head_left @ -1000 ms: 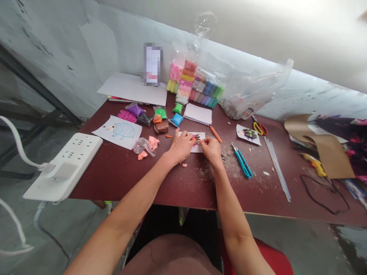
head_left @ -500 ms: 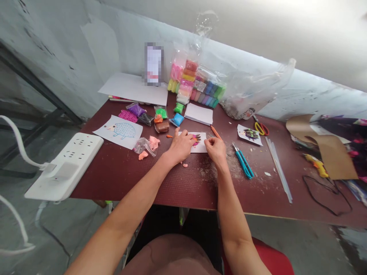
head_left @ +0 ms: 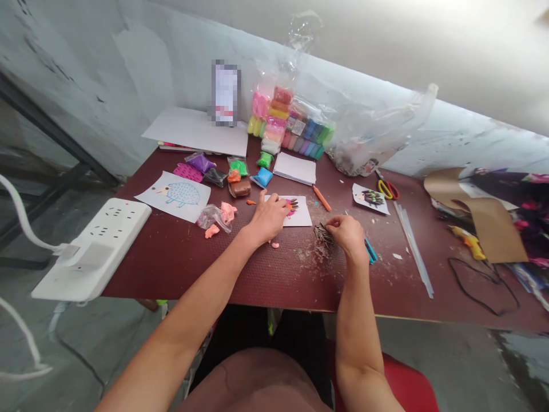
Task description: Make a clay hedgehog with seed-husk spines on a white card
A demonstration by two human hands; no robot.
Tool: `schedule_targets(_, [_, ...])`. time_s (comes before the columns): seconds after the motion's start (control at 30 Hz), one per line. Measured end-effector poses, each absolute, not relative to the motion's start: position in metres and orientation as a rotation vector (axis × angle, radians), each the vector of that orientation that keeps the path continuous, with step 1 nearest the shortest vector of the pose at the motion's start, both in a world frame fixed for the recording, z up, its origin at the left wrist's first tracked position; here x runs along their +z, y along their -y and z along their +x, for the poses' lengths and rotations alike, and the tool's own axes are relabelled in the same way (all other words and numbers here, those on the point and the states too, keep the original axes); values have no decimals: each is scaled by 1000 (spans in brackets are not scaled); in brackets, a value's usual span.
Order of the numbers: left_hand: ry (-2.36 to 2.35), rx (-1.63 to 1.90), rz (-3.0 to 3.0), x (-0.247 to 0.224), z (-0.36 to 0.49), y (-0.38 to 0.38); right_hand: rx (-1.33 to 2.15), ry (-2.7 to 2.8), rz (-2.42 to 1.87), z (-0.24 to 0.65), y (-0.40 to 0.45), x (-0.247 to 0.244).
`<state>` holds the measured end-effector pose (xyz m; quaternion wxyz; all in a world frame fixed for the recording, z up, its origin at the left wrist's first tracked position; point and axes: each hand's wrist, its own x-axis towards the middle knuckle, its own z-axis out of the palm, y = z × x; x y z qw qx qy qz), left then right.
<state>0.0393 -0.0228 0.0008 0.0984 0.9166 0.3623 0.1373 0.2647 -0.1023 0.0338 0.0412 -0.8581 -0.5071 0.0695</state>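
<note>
My left hand lies flat with fingers spread on a small white card, steadying its left part. Beside the fingertips on the card is a small orange and magenta clay figure with dark slender spikes on it, partly covered by the hand. At the right, my right hand has its thumb and fingertips pinched together at the edge of a small pile of dark slender pieces. What lies between those fingertips is too small to make out. A teal utility knife is partly hidden behind this hand.
An orange stick lies beyond the card. Leftward are peach clay, clay packets and a hedgehog drawing. To the right are a spiked hedgehog card, scissors, clear glue sticks and a yellow glue gun.
My right hand has moved right and toward me, from the card's right edge to the pile of dark pieces, uncovering the card's right side. My left hand stays on the card.
</note>
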Motion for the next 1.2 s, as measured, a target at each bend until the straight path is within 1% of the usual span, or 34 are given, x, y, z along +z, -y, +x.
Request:
schedule_targets(0.2, [-1084, 336, 2693, 4, 38, 23, 209, 1526, -2605, 261, 102, 39])
schedule_targets(0.37, [-1078, 376, 2685, 2, 38, 21, 197, 1424, -2647, 259, 103, 46])
schedule_targets(0.47, [-1053, 398, 2692, -1, 37, 20, 79, 1374, -2551, 258, 103, 48])
schedule_targets(0.57, [-1046, 404, 2698, -2, 37, 19, 62, 1382, -2396, 257, 101, 47])
schedule_targets(0.67, [-1048, 404, 2695, -2, 37, 19, 176, 1352, -2284, 260, 98, 43])
schedule_targets(0.97, [-1058, 377, 2706, 2, 38, 21, 673, 1259, -1960, 266, 97, 32])
schedule_targets(1.07, [-1052, 362, 2713, 2, 38, 22, 707, 1246, -1837, 250, 92, 29])
schedule_targets(1.2, [-1072, 386, 2729, 1, 38, 23, 702, 1302, -1828, 223, 81, 24])
